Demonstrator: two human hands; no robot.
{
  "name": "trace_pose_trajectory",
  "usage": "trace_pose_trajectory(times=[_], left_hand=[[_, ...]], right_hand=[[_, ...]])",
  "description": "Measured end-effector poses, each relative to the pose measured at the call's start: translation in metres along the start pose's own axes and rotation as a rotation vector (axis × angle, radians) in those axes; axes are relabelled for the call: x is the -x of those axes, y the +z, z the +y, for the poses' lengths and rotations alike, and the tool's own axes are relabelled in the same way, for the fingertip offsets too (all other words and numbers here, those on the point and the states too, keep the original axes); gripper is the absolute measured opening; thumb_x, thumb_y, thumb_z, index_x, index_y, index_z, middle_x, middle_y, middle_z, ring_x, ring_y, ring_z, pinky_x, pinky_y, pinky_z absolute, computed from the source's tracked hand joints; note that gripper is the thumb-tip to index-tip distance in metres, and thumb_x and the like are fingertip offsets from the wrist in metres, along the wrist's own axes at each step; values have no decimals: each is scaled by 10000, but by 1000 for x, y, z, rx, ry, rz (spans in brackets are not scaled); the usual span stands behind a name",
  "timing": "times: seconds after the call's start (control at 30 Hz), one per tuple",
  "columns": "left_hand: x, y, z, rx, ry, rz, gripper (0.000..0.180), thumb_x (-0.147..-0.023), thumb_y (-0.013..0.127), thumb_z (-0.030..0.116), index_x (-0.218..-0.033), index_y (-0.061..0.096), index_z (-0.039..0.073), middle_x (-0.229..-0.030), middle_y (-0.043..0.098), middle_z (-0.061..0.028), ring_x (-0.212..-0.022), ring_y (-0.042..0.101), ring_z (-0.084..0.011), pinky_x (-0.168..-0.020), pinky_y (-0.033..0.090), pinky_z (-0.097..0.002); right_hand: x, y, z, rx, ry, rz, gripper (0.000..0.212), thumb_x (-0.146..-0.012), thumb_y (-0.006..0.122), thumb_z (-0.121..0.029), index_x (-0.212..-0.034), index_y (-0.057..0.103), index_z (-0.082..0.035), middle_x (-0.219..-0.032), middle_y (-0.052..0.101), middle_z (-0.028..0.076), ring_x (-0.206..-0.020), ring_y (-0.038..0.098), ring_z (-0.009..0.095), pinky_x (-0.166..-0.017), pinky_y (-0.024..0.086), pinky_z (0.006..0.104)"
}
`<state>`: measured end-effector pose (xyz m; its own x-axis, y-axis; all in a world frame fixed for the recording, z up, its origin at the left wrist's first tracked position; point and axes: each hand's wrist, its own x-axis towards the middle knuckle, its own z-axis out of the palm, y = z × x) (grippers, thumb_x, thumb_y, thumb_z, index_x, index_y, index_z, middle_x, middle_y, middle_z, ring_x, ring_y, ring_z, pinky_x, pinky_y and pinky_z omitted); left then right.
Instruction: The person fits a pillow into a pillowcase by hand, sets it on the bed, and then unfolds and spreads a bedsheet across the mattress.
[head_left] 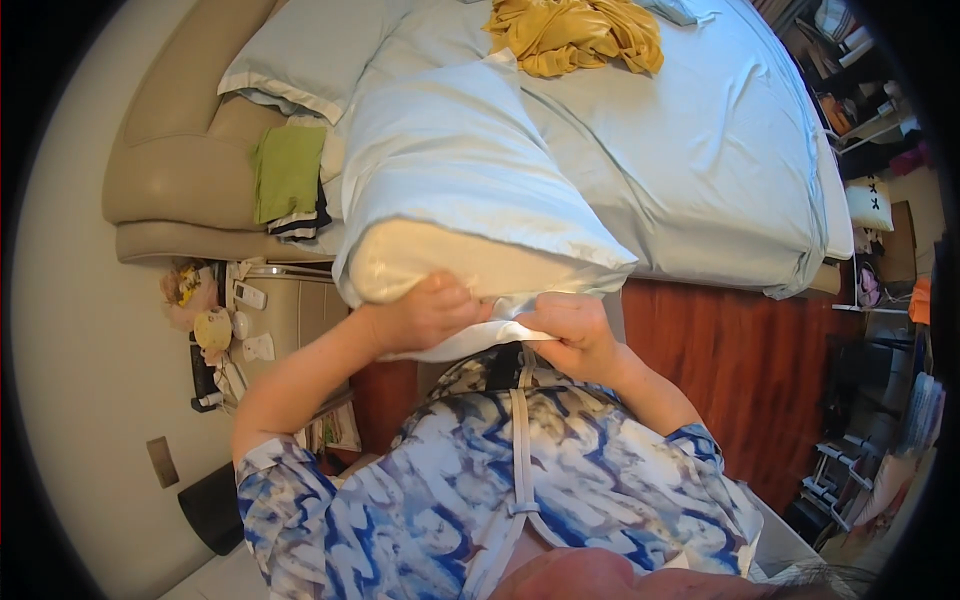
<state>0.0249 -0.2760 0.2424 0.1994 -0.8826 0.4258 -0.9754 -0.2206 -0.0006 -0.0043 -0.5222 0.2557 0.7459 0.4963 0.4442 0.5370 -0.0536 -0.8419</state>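
Observation:
A light blue pillowcase [450, 150] covers most of a cream pillow [400, 258], whose near end shows at the case's open mouth. My left hand [430, 312] is closed, its fingers on the lower edge of the mouth, right against the pillow's end. Close beside it, my right hand [572, 328] pinches the same edge, where the white inner side of the cloth is turned out. The pillow's far part lies on the bed, and its near end reaches past the bed's edge toward me.
The bed has a light blue sheet [690, 170] and a beige headboard [170, 170] on the left. A mustard cloth [575, 35], another pillow [290, 60] and folded green clothing [288, 172] lie on it. A nightstand [290, 310] stands left, shelves [865, 130] right, over a red-brown wood floor [730, 360].

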Motion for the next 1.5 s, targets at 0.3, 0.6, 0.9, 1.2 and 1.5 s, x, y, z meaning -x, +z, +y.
trace_pose_trajectory(times=[0.3, 0.6, 0.9, 1.2, 1.5], left_hand=[[-27, 9, 58, 152, -798, -532, 90, -750, 540, 123, -709, 550, 43, -701, 604, -142, -616, 620, -260, -548, 492, -367], [14, 43, 95, 86, -1047, 44, 284, -767, 517, 16, -1043, 502, -49, -998, 511, -223, -916, 498, -400, -787, 428, -440], [28, 50, 86, -40, -1033, 112, 61, -818, 555, 76, -854, 545, 27, -742, 567, -152, -672, 552, -333, -580, 449, -405], [10, 59, 81, -152, -1026, 52, 308, -768, 596, 75, -1059, 535, -1, -953, 513, -157, -856, 498, -335, -772, 381, -412], [2, 63, 63, -285, -897, 232, 268, -723, 653, 81, -981, 596, 37, -944, 537, -124, -870, 520, -310, -739, 389, -407]], right_hand=[[1, 13, 9, 4, -32, -88, 152, -726, 639, -33, -878, 637, -29, -689, 562, 133, -624, 556, 320, -542, 432, 379], [10, 21, 10, -42, -36, -157, 135, -733, 641, -50, -862, 637, -9, -648, 535, 116, -581, 542, 289, -510, 418, 349], [12, 32, 26, -4, 22, -300, 133, -727, 635, -90, -841, 623, -24, -726, 588, 142, -696, 581, 338, -593, 450, 391], [28, 38, 71, -99, 191, -486, 283, -851, 574, -219, -1037, 600, -8, -883, 623, 195, -813, 592, 351, -715, 465, 387], [15, 72, 92, 453, 120, -89, 195, -813, 522, -124, -941, 540, 22, -880, 579, 226, -788, 584, 378, -674, 483, 433]])
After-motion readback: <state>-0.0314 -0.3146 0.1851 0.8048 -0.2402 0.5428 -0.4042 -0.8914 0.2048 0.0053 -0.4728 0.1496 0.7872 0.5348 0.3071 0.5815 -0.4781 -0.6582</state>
